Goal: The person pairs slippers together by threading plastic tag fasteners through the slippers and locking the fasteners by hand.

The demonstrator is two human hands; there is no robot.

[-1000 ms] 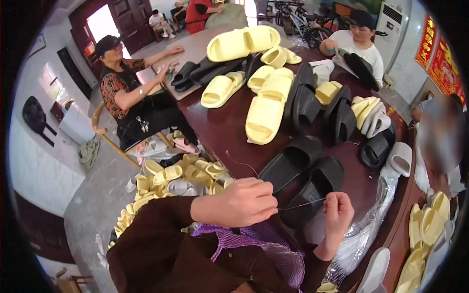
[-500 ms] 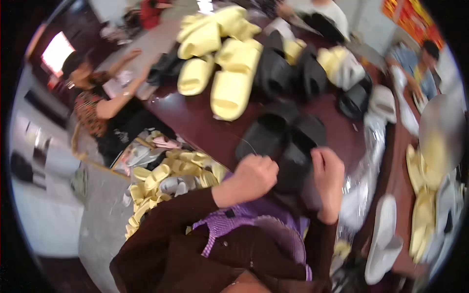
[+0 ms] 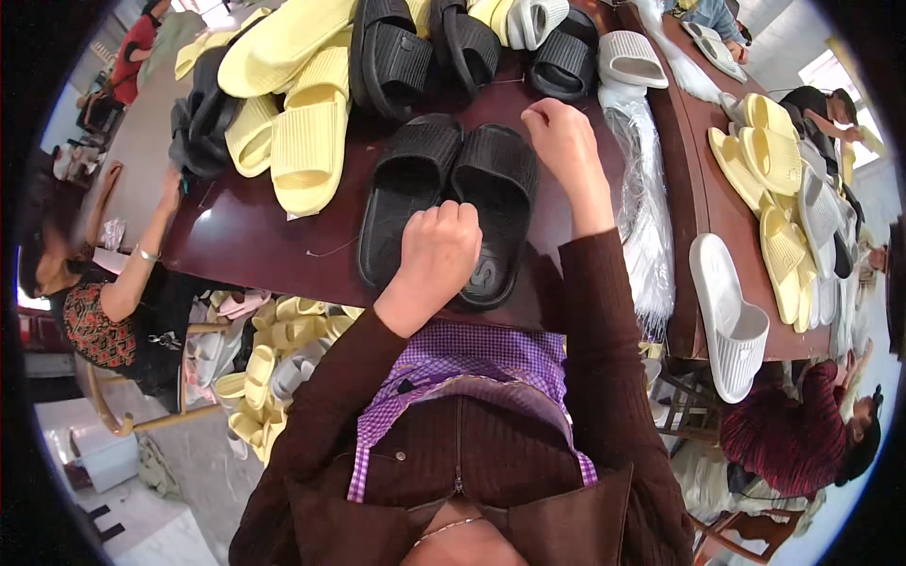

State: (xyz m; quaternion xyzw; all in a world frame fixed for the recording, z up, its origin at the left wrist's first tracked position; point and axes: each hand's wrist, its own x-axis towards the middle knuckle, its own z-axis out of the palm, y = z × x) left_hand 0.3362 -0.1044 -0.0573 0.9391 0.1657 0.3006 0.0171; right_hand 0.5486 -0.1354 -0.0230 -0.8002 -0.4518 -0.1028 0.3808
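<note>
A pair of black slippers lies side by side on the dark red table point(image 3: 283, 247) in front of me, toes pointing away. My left hand point(image 3: 436, 259) is closed, its fingers curled over the inner edges of the left black slipper point(image 3: 413, 156) and the right black slipper point(image 3: 503, 179). What it holds, if anything, is hidden. Beyond the right slipper's outer side, my right hand point(image 3: 568, 151) is raised with thumb and forefinger pinched together. Anything between those fingertips is too small to make out. A thin loose thread point(image 3: 330, 251) rests on the table left of the pair.
Yellow slippers point(image 3: 311, 151) and more black slippers point(image 3: 392, 61) line the far side. A clear plastic bundle point(image 3: 642, 198) lies at right, near a grey slipper point(image 3: 632, 58) and a white slipper point(image 3: 729, 311). Yellow slippers point(image 3: 255, 377) fill a spot below left. A co-worker point(image 3: 104, 283) sits at left.
My right hand has moved up and away from the black slippers. My left hand now rests over the middle of the pair. The whole view has turned and steadied.
</note>
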